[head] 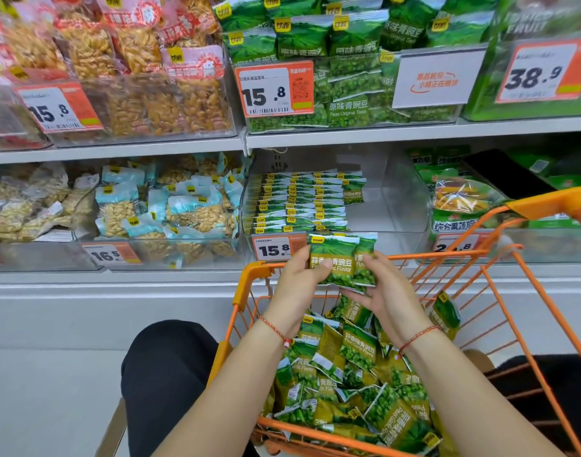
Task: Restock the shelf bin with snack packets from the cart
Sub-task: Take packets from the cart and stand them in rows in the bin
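Note:
Both hands hold a small upright stack of green pea snack packets (340,258) above the far rim of the orange cart (526,291). My left hand (297,282) grips the stack's left side, thumb across the front. Under the stack's right side, my right hand (386,291) cups it with curled fingers. Many loose green packets (355,374) fill the cart below. Just behind the stack, the clear shelf bin (404,199) on the lower shelf holds neat rows of the same packets (302,202) on its left half; its right half is bare.
A 15.8 price tag (274,250) fronts the bin. To its left sits a bin of blue-wrapped snacks (170,206); to its right one of mixed vegetable crisps (464,199). The upper shelf (348,133) overhangs with full bins. My dark-clothed knee (164,374) is left of the cart.

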A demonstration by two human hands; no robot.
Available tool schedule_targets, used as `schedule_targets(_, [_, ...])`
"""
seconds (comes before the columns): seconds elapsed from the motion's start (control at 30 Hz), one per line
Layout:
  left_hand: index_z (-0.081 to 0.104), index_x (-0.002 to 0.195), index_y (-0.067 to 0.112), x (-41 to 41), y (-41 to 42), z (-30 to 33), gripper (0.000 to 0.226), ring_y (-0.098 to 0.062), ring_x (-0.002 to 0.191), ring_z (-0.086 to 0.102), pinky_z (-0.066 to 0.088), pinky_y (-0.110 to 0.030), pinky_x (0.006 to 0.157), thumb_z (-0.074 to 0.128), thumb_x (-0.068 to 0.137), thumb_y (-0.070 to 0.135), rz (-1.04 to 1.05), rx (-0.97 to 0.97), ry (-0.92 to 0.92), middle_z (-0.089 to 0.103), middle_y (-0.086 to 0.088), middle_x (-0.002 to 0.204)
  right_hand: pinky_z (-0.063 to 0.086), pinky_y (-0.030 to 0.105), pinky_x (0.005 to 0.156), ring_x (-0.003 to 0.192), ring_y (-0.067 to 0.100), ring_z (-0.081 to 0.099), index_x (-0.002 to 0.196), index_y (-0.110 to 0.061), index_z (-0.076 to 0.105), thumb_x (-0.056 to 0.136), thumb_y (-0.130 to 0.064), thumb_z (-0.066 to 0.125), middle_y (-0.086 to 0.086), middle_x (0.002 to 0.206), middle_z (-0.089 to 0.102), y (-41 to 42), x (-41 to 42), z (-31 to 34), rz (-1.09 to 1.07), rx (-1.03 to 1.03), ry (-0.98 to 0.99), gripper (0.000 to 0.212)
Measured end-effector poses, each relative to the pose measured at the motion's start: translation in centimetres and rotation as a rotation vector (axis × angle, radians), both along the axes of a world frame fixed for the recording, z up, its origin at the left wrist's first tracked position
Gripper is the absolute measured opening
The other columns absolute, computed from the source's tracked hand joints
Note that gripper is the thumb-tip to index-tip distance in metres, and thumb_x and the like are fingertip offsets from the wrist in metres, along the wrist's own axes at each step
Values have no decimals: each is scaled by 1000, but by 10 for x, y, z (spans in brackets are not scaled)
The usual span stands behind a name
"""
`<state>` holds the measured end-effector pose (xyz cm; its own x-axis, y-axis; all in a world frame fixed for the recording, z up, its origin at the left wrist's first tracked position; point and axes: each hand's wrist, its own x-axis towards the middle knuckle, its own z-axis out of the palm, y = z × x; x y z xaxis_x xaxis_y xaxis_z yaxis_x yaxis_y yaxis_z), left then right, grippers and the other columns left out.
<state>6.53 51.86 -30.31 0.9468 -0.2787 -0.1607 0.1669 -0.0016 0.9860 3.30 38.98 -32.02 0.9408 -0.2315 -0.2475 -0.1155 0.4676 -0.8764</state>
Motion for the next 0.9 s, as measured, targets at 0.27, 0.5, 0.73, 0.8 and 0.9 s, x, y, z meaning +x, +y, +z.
schedule_targets(0.27, [55, 127, 9, -4, -2, 7, 55, -25, 118, 56, 38, -46, 107, 62, 78, 32, -70, 2, -14, 63, -10, 124, 55, 39, 82, 90, 16, 68, 110, -19, 56, 94, -3, 48, 1, 96, 71, -5, -6, 2, 81, 25, -50, 24])
schedule_targets(0.5, [58, 122, 13, -3, -1, 3, 44, -24, 113, 60, 40, -45, 105, 57, 80, 25, -103, 25, -25, 66, -8, 118, 55, 36, 79, 90, 16, 68, 112, -17, 57, 92, -5, 54, 5, 101, 70, -10, -6, 2, 61, -1, -29, 23])
schedule_targets(0.73, [58, 112, 20, -3, -8, 6, 22, 1, 104, 59, 37, -4, 85, 51, 95, 7, -93, 71, -42, 69, 22, 101, 53, 39, 91, 98, 10, 66, 115, -13, 54, 75, -32, 72, 4, 110, 67, 2, -4, 2, 37, -240, -103, 48])
schedule_targets(0.8, [40, 140, 8, -2, -8, 7, 45, -5, 123, 48, 31, -11, 92, 49, 96, 9, -108, 63, -56, 54, 9, 132, 56, 32, 85, 93, 14, 67, 113, -8, 54, 77, -20, 74, 9, 107, 68, 5, 1, 6, -9, -293, -128, 42])
schedule_targets(0.9, [32, 145, 8, 15, -15, 8, 50, 7, 109, 51, 35, -3, 89, 47, 98, 12, -17, 73, -95, 52, 16, 124, 55, 20, 75, 91, 15, 68, 113, -7, 56, 82, -11, 71, 7, 104, 69, -2, 22, 15, -22, -346, -143, 35])
